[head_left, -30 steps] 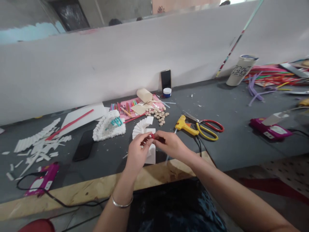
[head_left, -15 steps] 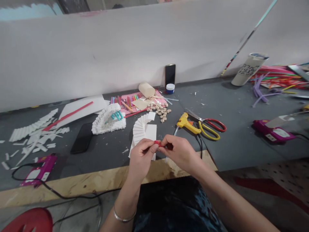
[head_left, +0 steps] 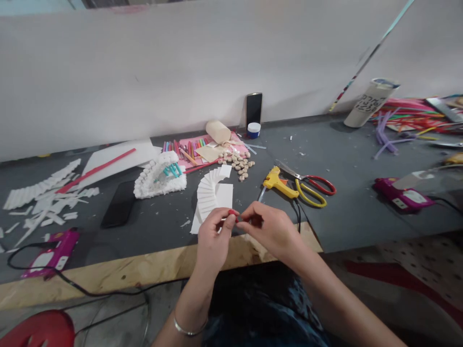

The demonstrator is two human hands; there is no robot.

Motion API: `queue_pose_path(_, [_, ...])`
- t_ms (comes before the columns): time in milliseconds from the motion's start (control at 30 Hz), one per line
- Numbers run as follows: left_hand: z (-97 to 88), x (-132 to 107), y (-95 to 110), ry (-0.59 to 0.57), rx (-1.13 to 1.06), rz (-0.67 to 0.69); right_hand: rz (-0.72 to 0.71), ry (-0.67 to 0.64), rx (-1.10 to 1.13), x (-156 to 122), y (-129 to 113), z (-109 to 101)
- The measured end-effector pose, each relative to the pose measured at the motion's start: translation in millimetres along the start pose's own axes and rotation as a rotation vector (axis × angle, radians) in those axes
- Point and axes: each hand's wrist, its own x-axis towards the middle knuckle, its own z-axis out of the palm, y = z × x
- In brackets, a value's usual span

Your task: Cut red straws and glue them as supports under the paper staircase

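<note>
My left hand [head_left: 214,238] pinches a small red piece [head_left: 233,213] between thumb and forefinger; its exact kind is too small to make out. Against the right end of that piece, the thumb and forefinger of my right hand [head_left: 269,229] are closed, with the fingertips close to those of the left. Just beyond my hands, a fanned, stepped row of white strips [head_left: 208,190] curves over a white card [head_left: 224,196]. To the right lies a yellow hot glue gun [head_left: 280,183], with scissors [head_left: 311,185] beside it, one handle red and one yellow.
A white bumpy model [head_left: 159,180] with teal sticks stands left, near a dark phone [head_left: 118,205]. Pistachio-like shells [head_left: 240,166], crayons [head_left: 184,147] and a propped phone [head_left: 253,110] lie behind. Magenta power strips [head_left: 54,255] with cables sit at both sides.
The view has shifted slightly. My right fingertips have drawn a little to the right along the red piece, while my left hand keeps its pinch.
</note>
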Motion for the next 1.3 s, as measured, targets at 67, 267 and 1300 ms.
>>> queue_pose_path(67, [-1.5,1,3,-0.053,-0.013,-0.032,0.042,0.000,0.102,-1,0,-8])
queue_pose_path(267, [-0.2,-4,9,-0.185,0.103,-0.015,-0.068,-0.035,0.196,0,4,-9])
queue_pose_path(1300, [13.8,-14,-7,-0.092,0.115,-0.030,0.012,0.101,0.057,5,25,-13])
